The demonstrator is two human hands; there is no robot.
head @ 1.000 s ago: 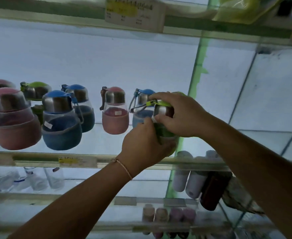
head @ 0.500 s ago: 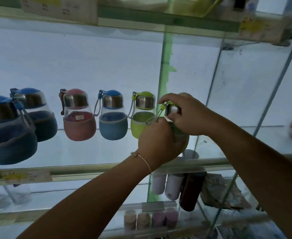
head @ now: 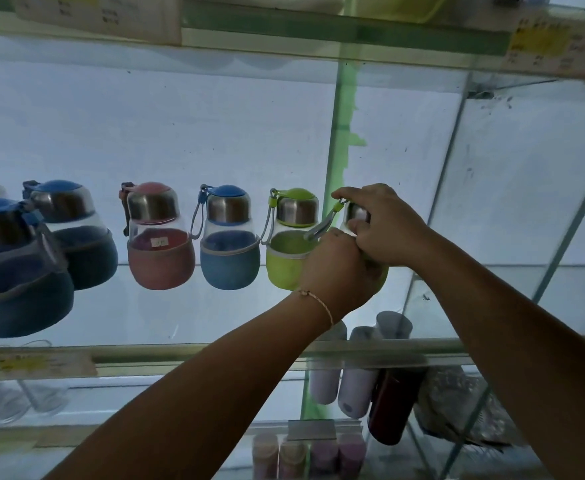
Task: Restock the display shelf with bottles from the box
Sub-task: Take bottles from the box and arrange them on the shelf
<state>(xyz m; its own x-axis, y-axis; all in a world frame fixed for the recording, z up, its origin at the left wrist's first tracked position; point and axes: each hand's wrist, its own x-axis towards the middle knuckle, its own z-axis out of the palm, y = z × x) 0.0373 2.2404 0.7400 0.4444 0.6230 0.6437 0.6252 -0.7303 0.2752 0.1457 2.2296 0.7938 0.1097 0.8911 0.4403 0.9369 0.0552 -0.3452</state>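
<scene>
The glass shelf (head: 180,320) carries a row of squat, steel-capped bottles in fabric sleeves. A large blue bottle (head: 17,292) stands nearest the front at the left, with a second blue bottle (head: 80,247) just behind it. Then, each apart from the next, come a pink bottle (head: 159,254), a smaller blue bottle (head: 228,258) and a lime-green bottle (head: 287,258). A further green bottle (head: 356,213) at the right end is mostly hidden (whether it touches the glass cannot be told). A yellow price label (head: 24,363) sits on the shelf's front edge.

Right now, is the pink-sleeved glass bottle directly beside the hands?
No: the green-sleeved glass bottle stands there; the pink-sleeved bottle sits farther left.
</scene>
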